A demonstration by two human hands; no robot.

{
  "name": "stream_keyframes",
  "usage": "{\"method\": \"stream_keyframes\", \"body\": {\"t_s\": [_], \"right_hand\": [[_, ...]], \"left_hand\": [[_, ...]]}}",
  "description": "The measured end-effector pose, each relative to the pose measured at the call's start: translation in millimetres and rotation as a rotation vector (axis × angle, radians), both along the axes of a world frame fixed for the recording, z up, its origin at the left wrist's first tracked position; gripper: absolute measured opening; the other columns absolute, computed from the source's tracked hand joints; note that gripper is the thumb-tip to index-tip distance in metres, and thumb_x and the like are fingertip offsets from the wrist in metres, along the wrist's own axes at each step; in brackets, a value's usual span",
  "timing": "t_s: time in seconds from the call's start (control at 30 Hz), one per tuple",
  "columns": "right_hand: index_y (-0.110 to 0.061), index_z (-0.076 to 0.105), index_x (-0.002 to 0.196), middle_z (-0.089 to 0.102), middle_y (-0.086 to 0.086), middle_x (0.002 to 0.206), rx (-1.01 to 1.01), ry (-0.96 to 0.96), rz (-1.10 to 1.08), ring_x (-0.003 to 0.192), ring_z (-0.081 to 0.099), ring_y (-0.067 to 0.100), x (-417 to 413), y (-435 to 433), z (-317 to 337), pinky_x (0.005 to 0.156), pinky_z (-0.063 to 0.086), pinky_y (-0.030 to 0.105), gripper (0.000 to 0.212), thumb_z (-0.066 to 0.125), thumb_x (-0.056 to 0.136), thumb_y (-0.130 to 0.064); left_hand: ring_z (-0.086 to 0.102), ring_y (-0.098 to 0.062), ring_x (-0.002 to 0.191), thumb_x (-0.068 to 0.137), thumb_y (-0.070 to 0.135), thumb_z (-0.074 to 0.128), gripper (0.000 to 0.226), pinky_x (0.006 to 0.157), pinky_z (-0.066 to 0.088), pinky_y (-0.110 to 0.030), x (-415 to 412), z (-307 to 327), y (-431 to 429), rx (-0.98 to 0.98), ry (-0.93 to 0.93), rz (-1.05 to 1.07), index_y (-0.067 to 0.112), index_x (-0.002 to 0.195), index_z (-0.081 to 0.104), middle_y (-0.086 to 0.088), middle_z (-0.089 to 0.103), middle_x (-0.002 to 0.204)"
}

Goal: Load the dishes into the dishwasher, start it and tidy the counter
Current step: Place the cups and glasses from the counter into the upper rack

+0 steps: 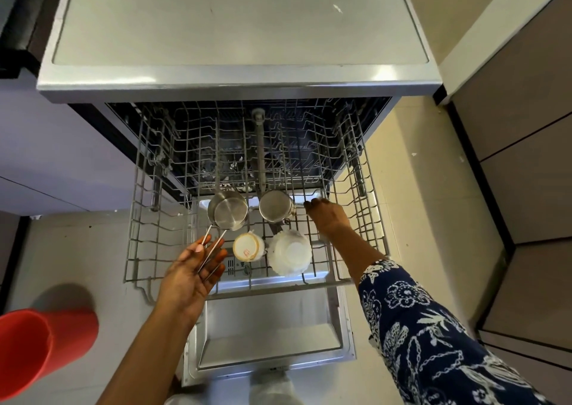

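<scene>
**Steel and white dishes in the pulled-out upper rack**

The dishwasher (238,85) stands open, with a flat, pale, slightly stained top. Its door (272,327), lined with dull pressed metal, lies folded down. Above the door the upper rack (139,219) is drawn out. It is a basket of thin grey coated wire with many upright prongs.

Four dishes sit in the front part of the rack. A small round saucepan (228,211) of brushed steel is at the front left; its long handle is made of two thin wires. Just to its right is a shiny steel mug (276,209). Nearer to the person a small cup (247,247) stands upside down and shows a round tan base. Beside it a white bowl (290,256) with a wavy surface is also turned over.

The left hand (193,276) is spread wide, palm up, fingers almost straight. The wire handle lies across the fingers, and the thumb tip is next to one wire. The right hand (328,217), seen from the back, reaches into the rack just right of the mug. Its fingertips point down among the wires, and I cannot tell if they grip anything. This arm wears a dark blue sleeve (418,327) with a white flower print.

A smooth red plastic bucket (40,345) stands on the pale floor at the left.
</scene>
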State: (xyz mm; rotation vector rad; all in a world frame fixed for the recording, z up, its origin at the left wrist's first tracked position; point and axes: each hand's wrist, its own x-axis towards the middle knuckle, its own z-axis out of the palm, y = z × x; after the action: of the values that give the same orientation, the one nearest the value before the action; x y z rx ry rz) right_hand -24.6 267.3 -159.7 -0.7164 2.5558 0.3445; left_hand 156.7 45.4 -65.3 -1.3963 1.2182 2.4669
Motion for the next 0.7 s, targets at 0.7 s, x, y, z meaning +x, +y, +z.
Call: {"method": "stream_keyframes", "body": {"t_s": [0.7], "right_hand": [[-0.014, 0.046, 0.133, 0.061, 0.013, 0.118, -0.418, 0.167, -0.539, 0.099, 0.063, 0.028, 3, 25, 8, 0.081, 0.053, 0.036, 0.048, 0.048, 0.089, 0.004]], "left_hand": [[0.072, -0.014, 0.074, 0.1, 0.014, 0.041, 0.021, 0.059, 0.058, -0.025, -6, -11, 7, 0.018, 0.008, -0.015, 0.015, 0.105, 0.061, -0.002, 0.075, 0.085]]}}
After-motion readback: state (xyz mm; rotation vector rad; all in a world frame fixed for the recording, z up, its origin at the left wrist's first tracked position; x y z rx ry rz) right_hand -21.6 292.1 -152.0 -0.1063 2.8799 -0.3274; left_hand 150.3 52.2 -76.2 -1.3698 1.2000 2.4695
